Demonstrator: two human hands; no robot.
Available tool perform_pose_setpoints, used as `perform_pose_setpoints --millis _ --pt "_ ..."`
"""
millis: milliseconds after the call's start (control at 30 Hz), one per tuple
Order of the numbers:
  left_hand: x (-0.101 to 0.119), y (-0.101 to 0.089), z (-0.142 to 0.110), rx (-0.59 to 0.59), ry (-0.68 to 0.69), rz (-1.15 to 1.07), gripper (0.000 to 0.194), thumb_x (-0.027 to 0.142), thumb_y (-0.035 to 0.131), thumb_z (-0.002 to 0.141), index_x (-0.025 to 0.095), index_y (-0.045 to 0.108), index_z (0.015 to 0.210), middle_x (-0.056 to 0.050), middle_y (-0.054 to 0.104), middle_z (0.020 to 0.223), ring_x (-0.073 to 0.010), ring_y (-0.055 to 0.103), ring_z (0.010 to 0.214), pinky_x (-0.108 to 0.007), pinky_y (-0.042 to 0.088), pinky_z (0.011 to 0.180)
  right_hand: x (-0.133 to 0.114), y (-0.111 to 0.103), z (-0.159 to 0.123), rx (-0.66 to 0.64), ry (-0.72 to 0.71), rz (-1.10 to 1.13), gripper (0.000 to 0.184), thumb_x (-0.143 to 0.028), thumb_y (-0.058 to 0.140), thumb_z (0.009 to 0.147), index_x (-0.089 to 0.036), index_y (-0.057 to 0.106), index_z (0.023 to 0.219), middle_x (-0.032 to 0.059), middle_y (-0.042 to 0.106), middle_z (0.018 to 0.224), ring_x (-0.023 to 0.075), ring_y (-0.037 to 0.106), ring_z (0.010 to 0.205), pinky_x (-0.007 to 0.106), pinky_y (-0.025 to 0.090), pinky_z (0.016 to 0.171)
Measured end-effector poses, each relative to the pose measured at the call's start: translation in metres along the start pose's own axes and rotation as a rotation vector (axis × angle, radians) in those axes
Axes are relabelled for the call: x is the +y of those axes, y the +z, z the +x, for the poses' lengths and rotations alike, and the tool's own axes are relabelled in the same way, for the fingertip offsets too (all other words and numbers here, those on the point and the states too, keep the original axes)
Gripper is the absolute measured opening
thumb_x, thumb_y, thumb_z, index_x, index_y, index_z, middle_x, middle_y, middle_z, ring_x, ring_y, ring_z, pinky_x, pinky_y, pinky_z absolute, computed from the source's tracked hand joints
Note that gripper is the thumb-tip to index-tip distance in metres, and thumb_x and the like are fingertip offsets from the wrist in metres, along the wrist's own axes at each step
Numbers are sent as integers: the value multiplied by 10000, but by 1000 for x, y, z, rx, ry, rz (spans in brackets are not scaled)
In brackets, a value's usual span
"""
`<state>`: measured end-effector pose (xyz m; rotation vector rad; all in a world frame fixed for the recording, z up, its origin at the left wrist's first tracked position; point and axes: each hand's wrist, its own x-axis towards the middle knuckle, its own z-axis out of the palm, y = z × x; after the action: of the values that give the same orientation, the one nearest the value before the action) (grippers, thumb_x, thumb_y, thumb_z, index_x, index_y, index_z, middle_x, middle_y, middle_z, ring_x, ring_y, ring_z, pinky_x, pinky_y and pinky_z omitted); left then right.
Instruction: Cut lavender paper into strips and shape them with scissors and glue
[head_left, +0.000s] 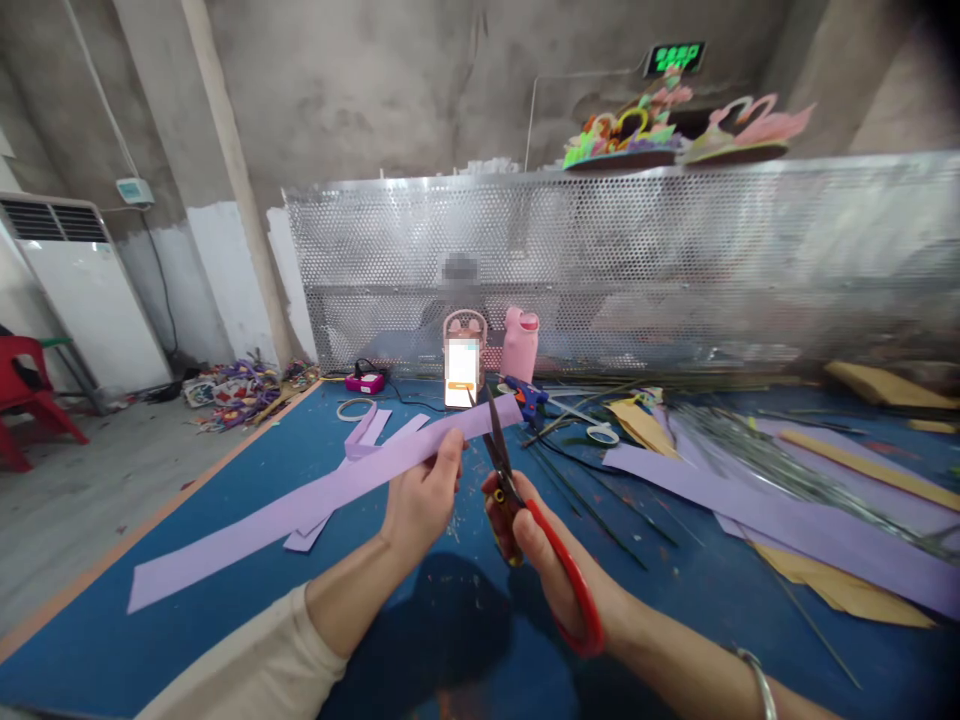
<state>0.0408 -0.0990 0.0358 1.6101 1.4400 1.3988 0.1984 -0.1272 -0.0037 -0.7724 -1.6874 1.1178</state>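
Observation:
A long lilac paper strip [300, 507] slants across the middle, pinched near its right end between the thumb and fingers of my left hand [426, 490]. My right hand [551, 560] is wrapped round red-handled scissors [501, 445]. Their dark blades are parted around the strip's right end, just right of my left thumb. Beneath the held strip, shorter lilac paper pieces [311, 535] lie on the blue table [247, 640]. The fingers of my left hand behind the strip are partly hidden.
A lit phone [461, 372] stands at the back, beside a pink bottle-like figure [520, 345]. A blue glue gun [525, 395] lies behind the scissors. More lilac paper [750, 510], brown paper [847, 585] and thin green stems [592, 490] spread to the right. A perforated metal panel [637, 270] closes the back.

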Motion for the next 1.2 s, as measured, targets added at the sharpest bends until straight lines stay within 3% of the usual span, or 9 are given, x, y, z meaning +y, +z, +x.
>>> perform_pose_setpoints --millis 167,433,700,1200 --pt "-1 2 1 5 24 8 489 533 388 887 197 529 560 15 519 510 -149 557 581 -271 428 672 -1 -1 0 -39 11 -37 492 -638 354 903 -225 445 1155 -2 419 812 133 383 654 265 384 589" --pt "0 6 -5 -69 2 -10 522 560 362 887 201 454 519 17 485 497 -140 530 556 -265 415 628 4 -1 1 -16 -5 -46 389 -574 340 942 -250 444 1130 2 434 849 129 397 654 259 389 581" --pt "3 5 -4 -100 -13 12 535 563 338 890 210 421 497 9 480 491 -161 567 596 -272 411 613 5 0 2 16 5 -11 410 -590 354 929 -242 462 1115 3 437 835 129 395 636 259 387 549" --pt "2 5 -5 -86 25 -20 500 549 354 888 215 439 525 16 480 520 -168 589 656 -280 431 682 1 5 1 72 109 135 397 -593 446 896 -226 479 1046 -66 324 654 82 266 495 214 240 415"
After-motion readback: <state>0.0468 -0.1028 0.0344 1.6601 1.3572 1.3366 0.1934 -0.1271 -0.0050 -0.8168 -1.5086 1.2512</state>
